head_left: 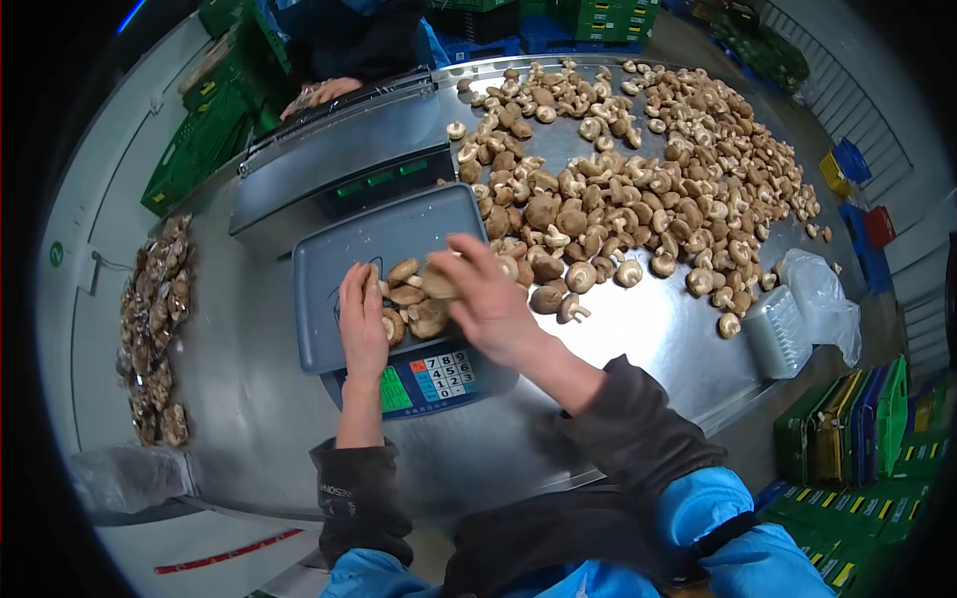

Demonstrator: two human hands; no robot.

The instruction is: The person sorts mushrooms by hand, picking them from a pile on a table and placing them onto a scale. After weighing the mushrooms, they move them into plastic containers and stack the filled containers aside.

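Several brown shiitake mushrooms (407,295) lie in the grey tray (329,261) of a digital scale. At their left edge is my left hand (363,317), fingers stretched out and nothing gripped, its fingertips against the mushrooms. My right hand (495,304) curls over the right side of the group, with a larger mushroom cap (437,283) between its thumb and fingers, slightly blurred. Below the tray shows the scale's keypad (446,376) with a lit green display (395,388), partly covered by my left wrist.
A large pile of loose mushrooms (638,199) covers the steel table's right side. Bagged mushrooms (158,329) line the left edge. Clear plastic bags (783,334) lie at the right edge. Behind a second scale (344,149) stands another person, a hand (334,90) showing. Green crates (842,429) stand lower right.
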